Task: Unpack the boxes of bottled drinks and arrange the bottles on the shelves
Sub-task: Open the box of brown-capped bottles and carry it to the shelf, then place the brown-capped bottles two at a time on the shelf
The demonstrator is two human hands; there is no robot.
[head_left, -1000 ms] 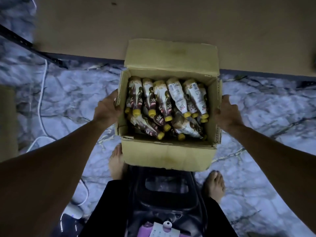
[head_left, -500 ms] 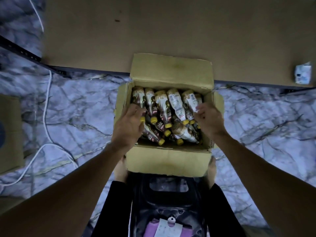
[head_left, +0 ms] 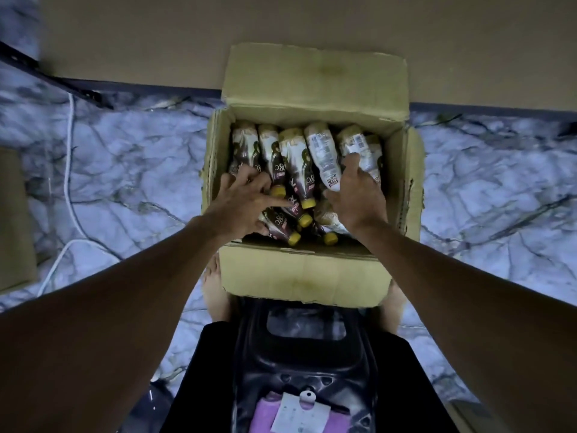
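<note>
An open cardboard box [head_left: 304, 273] stands on the marble floor in front of me. Several bottles [head_left: 296, 164] with brown-and-white labels and yellow caps lie in it, caps toward me. My left hand [head_left: 243, 203] is inside the box on the left, fingers spread and resting on the bottles there. My right hand [head_left: 357, 195] lies over the bottles on the right, its fingers reaching across one and its thumb held apart. No bottle is lifted. The brown shelf board [head_left: 281, 32] runs behind the box, and the box's far flap leans on it.
A black plastic stool [head_left: 306, 348] sits between my legs, with a pink item and a white tag [head_left: 299, 414] below it. My bare feet [head_left: 215, 285] flank the box. A white cable [head_left: 67, 170] and another cardboard box [head_left: 12, 220] lie to the left.
Both hands left the outer sides of the box and went in onto the bottles. The view has come closer to the box.
</note>
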